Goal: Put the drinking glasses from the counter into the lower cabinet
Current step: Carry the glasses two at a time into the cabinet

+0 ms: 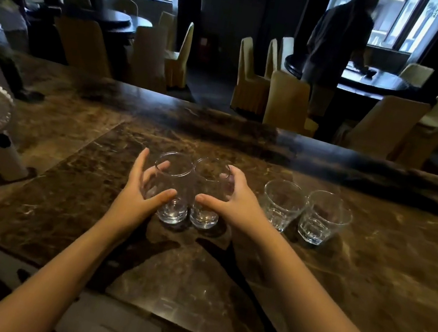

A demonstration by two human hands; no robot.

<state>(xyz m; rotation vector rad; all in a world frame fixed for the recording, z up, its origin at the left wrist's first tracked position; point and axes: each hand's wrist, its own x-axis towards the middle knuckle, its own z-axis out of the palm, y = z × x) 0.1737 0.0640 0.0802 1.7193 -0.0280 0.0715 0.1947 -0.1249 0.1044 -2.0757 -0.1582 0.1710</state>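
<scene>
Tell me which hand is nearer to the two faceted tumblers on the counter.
Right. The right hand wraps a tall glass just beside the faceted tumblers. The left hand is farther off, around the other tall glass.

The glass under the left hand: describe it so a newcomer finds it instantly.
On the brown marble counter stand four clear glasses in a row. The leftmost tall smooth glass, cupped by the left hand, differs from the two short faceted tumblers far right.
</scene>
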